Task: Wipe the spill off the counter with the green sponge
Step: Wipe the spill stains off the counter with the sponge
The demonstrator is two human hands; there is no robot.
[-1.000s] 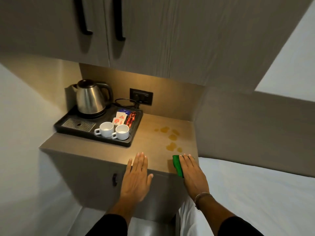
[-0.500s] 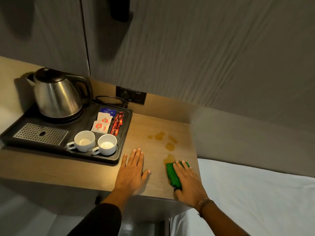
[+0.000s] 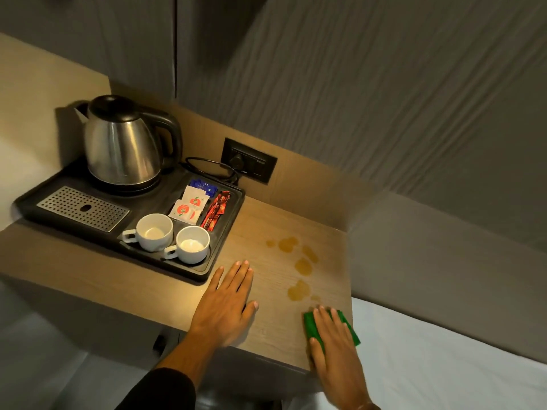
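Observation:
Several amber puddles of the spill (image 3: 299, 267) lie on the right part of the wooden counter (image 3: 266, 321). The green sponge (image 3: 310, 328) rests flat at the counter's front right corner, just in front of the nearest puddle. My right hand (image 3: 336, 347) presses down on the sponge with fingers stretched over it, hiding its middle. My left hand (image 3: 226, 306) lies flat and empty on the counter, left of the spill, fingers apart.
A black tray (image 3: 207, 267) at the left holds a steel kettle (image 3: 121, 143), two white cups (image 3: 173, 236), sachets (image 3: 192, 202) and a drip grate. A wall socket (image 3: 248, 164) with a cable sits behind. Cabinet doors hang overhead. A white bed (image 3: 444, 365) adjoins the counter's right edge.
My head has come closer and lower over the counter. My right hand with the sponge has moved from the counter's front edge onto its surface, near the closest puddle. My left hand stays flat.

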